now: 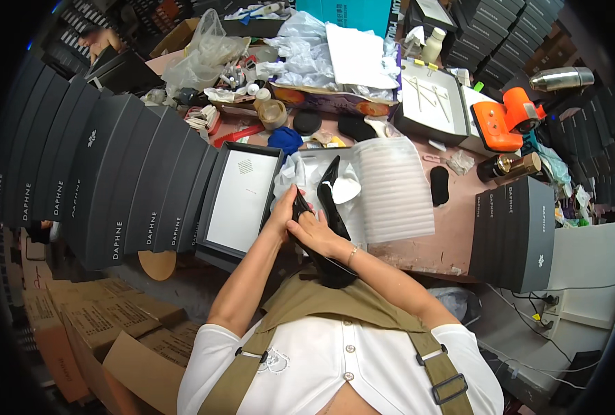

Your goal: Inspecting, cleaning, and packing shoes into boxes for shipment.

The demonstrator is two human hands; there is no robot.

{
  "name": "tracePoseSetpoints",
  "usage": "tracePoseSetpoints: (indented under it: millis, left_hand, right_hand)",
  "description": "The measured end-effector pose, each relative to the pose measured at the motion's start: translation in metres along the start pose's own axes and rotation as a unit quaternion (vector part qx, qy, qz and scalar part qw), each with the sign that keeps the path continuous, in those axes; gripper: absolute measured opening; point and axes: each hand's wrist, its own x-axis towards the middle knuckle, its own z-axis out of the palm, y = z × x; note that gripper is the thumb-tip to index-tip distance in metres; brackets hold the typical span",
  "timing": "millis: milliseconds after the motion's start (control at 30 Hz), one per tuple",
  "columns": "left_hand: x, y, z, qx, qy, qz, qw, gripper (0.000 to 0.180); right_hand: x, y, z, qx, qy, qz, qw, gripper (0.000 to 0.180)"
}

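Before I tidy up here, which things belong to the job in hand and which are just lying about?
Likely part of the job:
held black shoe
second black shoe
open box beneath it
white ribbed sheet

Seemingly lying about:
metal flask
blue cloth
pale bottle

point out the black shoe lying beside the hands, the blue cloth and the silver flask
Black shoe (329,203), head view: middle of its body.
Blue cloth (286,140), head view: its crumpled middle.
Silver flask (562,79), head view: side of its body.
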Motion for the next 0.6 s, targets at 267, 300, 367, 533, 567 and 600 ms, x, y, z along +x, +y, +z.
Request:
tracePoseSetpoints:
  millis: [267, 300, 367, 533, 567, 600]
  left_hand:
    - [-0.013, -0.014, 0.007, -0.048, -0.088, -0.012, 0.995, 0.039]
    - [-0.011, -0.006, 0.008, -0.047, -0.087, -0.015, 0.995, 0.04]
    - [-0.005, -0.004, 0.008, -0.06, -0.098, -0.023, 0.993, 0.041]
    - [0.009, -0.012, 0.023, -0.059, -0.071, -0.025, 0.995, 0.041]
    - [0.014, -0.018, 0.023, -0.056, -0.056, -0.021, 0.997, 0.041]
    - [0.016, -0.019, 0.021, -0.027, -0.033, -0.023, 0.999, 0.042]
  right_hand:
    - [-0.07, -0.001, -0.05, 0.299, -0.145, 0.036, 0.942, 0.046]
    - [-0.073, 0.003, -0.065, 0.311, -0.191, 0.077, 0.928, 0.047]
    - [-0.072, 0.0, -0.073, 0.181, -0.157, 0.058, 0.969, 0.047]
    - [-0.033, 0.015, -0.041, -0.12, 0.063, -0.002, 0.991, 0.036]
    - [-0.021, 0.018, -0.032, -0.153, 0.071, 0.02, 0.986, 0.034]
    - [-0.011, 0.028, -0.02, -0.154, 0.083, 0.039, 0.984, 0.031]
